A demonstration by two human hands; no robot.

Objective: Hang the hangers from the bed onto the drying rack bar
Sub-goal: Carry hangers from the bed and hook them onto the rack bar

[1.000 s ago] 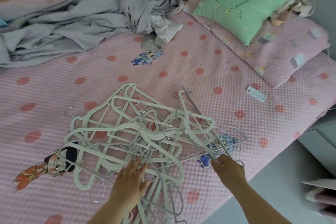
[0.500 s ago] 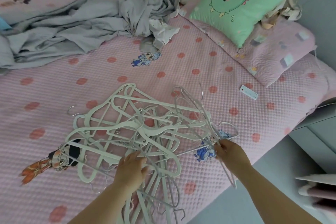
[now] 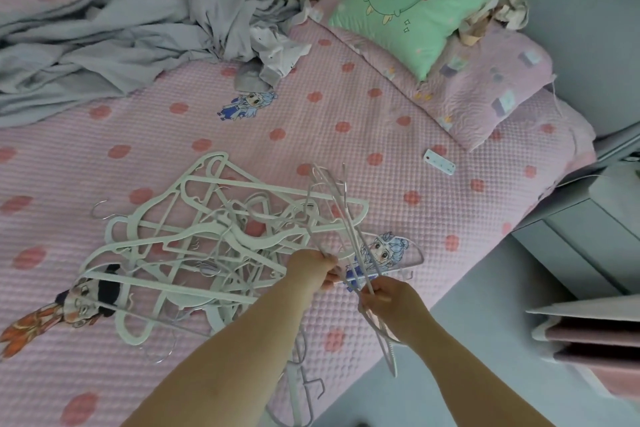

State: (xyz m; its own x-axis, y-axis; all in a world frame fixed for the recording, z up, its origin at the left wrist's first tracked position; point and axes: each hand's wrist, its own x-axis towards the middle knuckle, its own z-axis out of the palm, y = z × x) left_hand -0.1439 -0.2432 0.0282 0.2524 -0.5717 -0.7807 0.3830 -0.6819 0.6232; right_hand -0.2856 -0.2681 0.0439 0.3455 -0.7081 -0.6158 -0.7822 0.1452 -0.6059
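Holding a few thin hangers [image 3: 341,215] raised at the 5 o'clock edge of the bed [image 3: 346,135], the left hand [image 3: 311,269] and right hand [image 3: 393,302] are clamping curled fingers around them. The hanger pile [image 3: 194,246] is lying toward 8 o'clock; hanging is seemingly just starting, with no rack showing.

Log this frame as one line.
phase: pickup | left hand: pinches thin hangers | right hand: grips same bundle | hanger pile: on bed | rack: not in view

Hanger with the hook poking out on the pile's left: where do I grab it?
Probably by that metal hook, coming from the left. It lies free on the bed, clear of the pile, where the frames overlap and would likely snag.
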